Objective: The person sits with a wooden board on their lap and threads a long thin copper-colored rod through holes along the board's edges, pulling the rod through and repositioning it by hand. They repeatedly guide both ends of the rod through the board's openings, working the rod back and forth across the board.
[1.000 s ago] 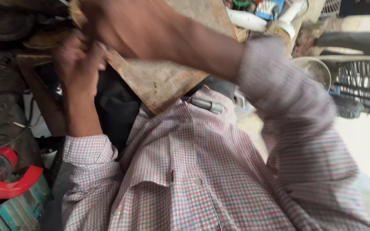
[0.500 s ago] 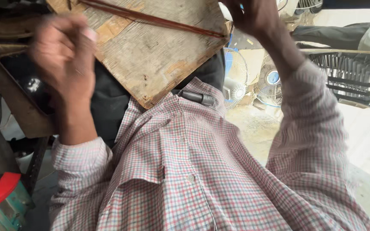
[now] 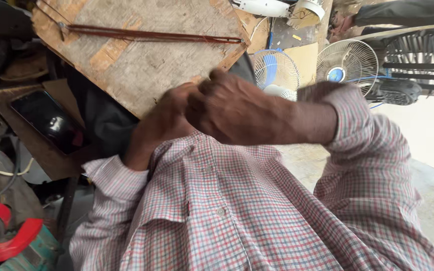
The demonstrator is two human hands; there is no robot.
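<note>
both hands meet in front of the chest — right hand (image 3: 237,113) laid over the left hand (image 3: 164,123), fingers curled; cannot tell whether either has hold of anything, the spot between them is hidden and blurred. under them, a checked shirt (image 3: 227,211). just beyond the hands, a worn wooden board (image 3: 146,60) with a thin reddish-brown rod (image 3: 151,35) lying across it. off to the left hand's side, a dark phone (image 3: 46,120) on the bench (image 3: 36,148). past the right hand — two small fans (image 3: 347,62).

Cluttered workshop. Worn wooden board (image 3: 141,55) ahead of me, dark phone (image 3: 51,120) on a shelf left, two table fans (image 3: 347,62) far right, pale sunlit concrete floor (image 3: 428,145).
</note>
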